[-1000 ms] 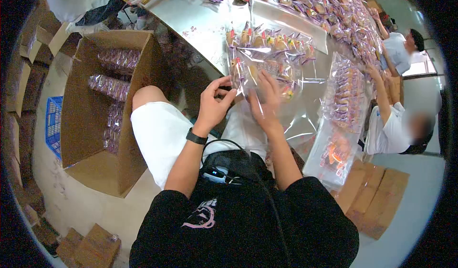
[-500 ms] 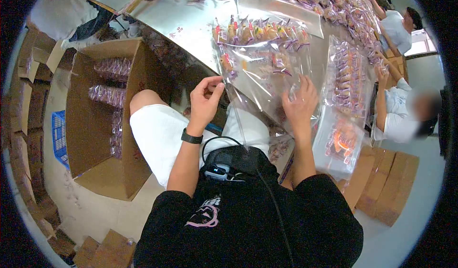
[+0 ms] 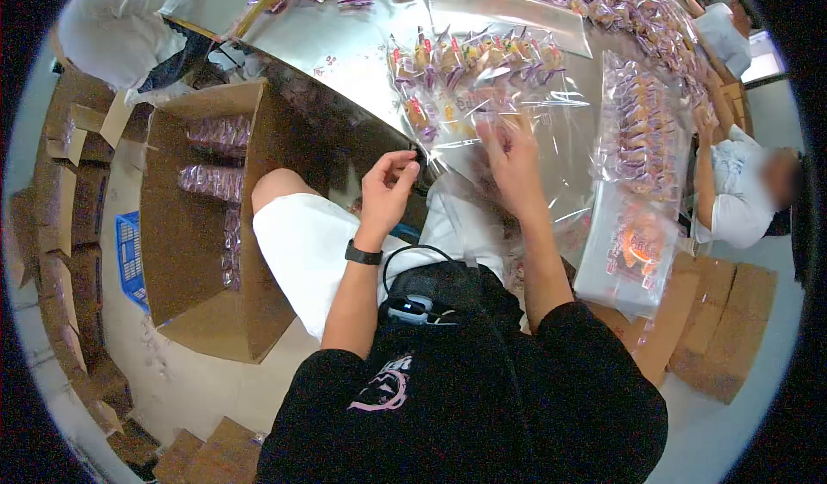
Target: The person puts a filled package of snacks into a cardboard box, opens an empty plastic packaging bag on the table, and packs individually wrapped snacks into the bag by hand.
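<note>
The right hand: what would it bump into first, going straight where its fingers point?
Probably the row of wrapped packets in the clear bag ahead of the right hand. The bag's film may come first: depth is unclear, and I can't tell whether the hand is inside.

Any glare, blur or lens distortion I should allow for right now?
Head view: glare streaks the clear bag and whitens parts of the metal table; head view: fisheye curving, corners black; head view: the right hand looks slightly soft, the left hand clearer.
</note>
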{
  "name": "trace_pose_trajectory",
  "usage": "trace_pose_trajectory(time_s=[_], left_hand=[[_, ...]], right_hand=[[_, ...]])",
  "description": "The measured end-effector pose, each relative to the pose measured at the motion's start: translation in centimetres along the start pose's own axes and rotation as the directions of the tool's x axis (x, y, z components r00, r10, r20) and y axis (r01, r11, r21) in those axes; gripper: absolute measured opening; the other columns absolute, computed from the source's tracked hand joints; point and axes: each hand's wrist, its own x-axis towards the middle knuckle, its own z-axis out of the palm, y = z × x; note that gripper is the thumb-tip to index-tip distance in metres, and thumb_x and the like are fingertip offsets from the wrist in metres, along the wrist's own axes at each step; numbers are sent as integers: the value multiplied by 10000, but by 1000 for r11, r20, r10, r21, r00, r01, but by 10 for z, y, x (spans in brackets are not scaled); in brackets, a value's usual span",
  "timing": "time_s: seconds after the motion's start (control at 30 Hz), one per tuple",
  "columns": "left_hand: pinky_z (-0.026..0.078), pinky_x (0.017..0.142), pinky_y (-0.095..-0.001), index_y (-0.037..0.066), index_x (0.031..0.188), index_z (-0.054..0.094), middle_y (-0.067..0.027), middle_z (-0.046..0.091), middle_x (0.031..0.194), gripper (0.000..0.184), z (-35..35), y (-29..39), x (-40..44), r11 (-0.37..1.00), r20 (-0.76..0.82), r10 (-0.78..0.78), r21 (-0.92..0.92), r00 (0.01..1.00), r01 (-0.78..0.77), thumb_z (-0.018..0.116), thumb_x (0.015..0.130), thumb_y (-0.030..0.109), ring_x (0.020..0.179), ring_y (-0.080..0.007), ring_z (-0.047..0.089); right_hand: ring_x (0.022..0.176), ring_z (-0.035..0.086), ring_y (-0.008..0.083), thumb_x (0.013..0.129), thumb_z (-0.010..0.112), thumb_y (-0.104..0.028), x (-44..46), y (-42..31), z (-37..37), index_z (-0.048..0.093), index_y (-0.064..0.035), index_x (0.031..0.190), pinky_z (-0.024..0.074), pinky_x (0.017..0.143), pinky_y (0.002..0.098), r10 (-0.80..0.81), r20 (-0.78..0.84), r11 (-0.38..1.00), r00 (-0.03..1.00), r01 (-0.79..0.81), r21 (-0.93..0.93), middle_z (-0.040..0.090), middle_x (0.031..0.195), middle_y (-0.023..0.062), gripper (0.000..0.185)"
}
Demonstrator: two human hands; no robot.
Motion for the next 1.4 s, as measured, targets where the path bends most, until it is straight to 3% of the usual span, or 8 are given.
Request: trace_pose_trajectory(time_s=[0.2, 0.53, 0.63, 0.77, 0.9, 1.03, 1.23, 1.4], left_hand=[[498, 683, -221, 40, 1303, 617, -26, 686, 1023, 394, -2, 16, -3, 972, 126, -86, -207, 988, 111, 735, 955, 180, 860, -78, 625], [526, 751, -221, 27, 1447, 469, -50, 682, 1009, 619, 14, 27, -21, 995, 168, 40, -94, 985, -24, 726, 884, 8, 896, -92, 645], [514, 763, -226, 36, 1452, 489, -33, 678, 978, 611, 4, 25, -19, 995, 156, 40, -95, 987, -26, 686, 877, -26, 887, -85, 633], [497, 779, -239, 37, 1450, 514, -15, 665, 945, 618, 2, 27, -21, 990, 138, 46, -139, 989, -26, 667, 857, -42, 850, -81, 608], [493, 772, -233, 39, 1464, 506, -15, 660, 937, 630, -3, 30, -22, 990, 152, 47, -141, 987, -25, 657, 857, -34, 840, -82, 602], [497, 779, -214, 52, 1462, 508, -12, 640, 954, 619, -10, 24, -19, 989, 173, 56, -144, 983, -31, 641, 869, -67, 879, -76, 605], [485, 771, -217, 32, 1434, 541, -6, 634, 929, 595, -11, 18, -16, 983, 150, 69, -178, 986, -41, 626, 854, -72, 858, -71, 591], [480, 762, -223, 10, 1398, 589, -2, 629, 878, 555, -20, 23, -14, 985, 47, 92, -154, 995, -84, 603, 849, -69, 813, -78, 585]], right_hand=[[1331, 486, 471, 808, 782, -182, -6, 58, 21, 333, -14, 1552, 406, 1128, 492, -465, -29, 882, 885, 460, -98, 417, 1509, 285, 885], [1059, 645, 205, 958, 667, -56, -24, 44, 39, 516, -37, 1419, 550, 930, 349, -25, -13, 682, 1000, 27, 731, 615, 1295, 125, 485], [1092, 648, 214, 946, 675, -45, -19, 40, 39, 520, -52, 1413, 560, 925, 358, 27, 38, 283, 999, -44, 958, 622, 1297, 112, 493], [1282, 575, 304, 908, 693, -132, -14, 28, 28, 679, -66, 1261, 503, 1016, 434, -315, -301, 930, 900, 356, 91, 508, 1467, 178, 359], [1353, 461, 410, 850, 762, -164, -9, 23, 24, 736, -148, 1209, 398, 1119, 460, -616, -100, 781, 781, 591, -201, 461, 1489, 221, 361], [1344, 461, 389, 791, 836, -233, -1, 38, 52, 720, -77, 1166, 370, 1124, 456, -370, -410, 875, 834, 461, 147, 508, 1437, 205, 422], [1134, 587, 378, 783, 867, -293, -4, 23, 36, 674, -6, 1105, 464, 980, 471, -486, -337, 871, 806, 417, -260, 635, 1191, 206, 472], [1047, 642, 297, 783, 835, -116, 9, 13, 44, 573, 9, 1203, 510, 904, 407, -80, -474, 885, 877, 282, 372, 624, 1111, 183, 511]])
